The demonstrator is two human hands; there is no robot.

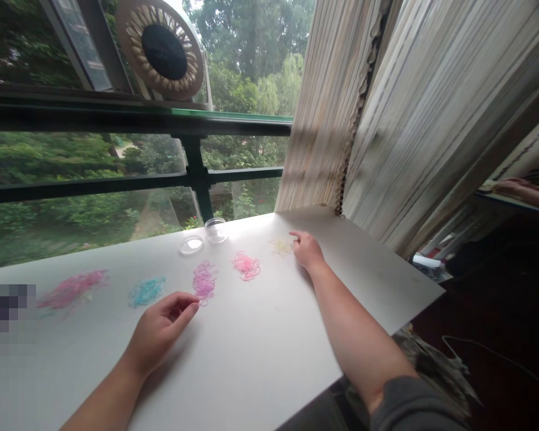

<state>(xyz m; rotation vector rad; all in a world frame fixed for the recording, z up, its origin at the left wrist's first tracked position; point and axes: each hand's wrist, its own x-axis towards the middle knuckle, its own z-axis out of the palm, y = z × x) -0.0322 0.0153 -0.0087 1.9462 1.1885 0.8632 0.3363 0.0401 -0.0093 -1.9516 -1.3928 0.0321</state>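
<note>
a: head view: hands, placement?
b: left hand (164, 329), near edge of purple pile (204, 279): fingertips pinched, grip on loop (203, 303) uncertain. right hand (308, 251), right of purple pile, beside yellow pile (280, 246): index extended, others curled, grasp unclear. piles apart, presumably separating colours.
a: containers?
b: clear dish (216, 232), beyond purple pile, contents indiscernible.

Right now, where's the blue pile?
Head view, left of centre: the blue pile lies on the table between the purple pile and the leftmost pile.
</note>
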